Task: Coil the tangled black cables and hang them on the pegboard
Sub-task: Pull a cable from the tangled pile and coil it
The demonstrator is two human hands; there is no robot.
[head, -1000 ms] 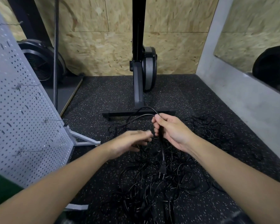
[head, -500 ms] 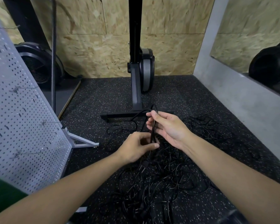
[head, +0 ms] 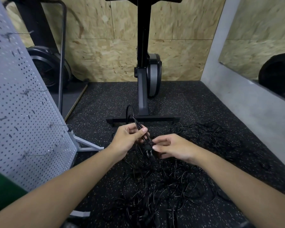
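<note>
Left hand [head: 127, 139]: pinches the doubled cable [head: 135, 121] so its loop holds shape.
Right hand [head: 173, 148]: pinches the plug [head: 148, 149], likely to guide wrapping.

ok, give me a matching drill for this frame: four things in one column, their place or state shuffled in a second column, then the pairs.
Column one:
1. left hand
2. right hand
3. pegboard
4. cable pile

Column two:
A. sprawled on the speckled floor
B. pinches the plug
C. stands at the left, visible hooks bare
D. grips the cable loop

Pairs: 1-D, 2-B, 3-C, 4-A.
</note>
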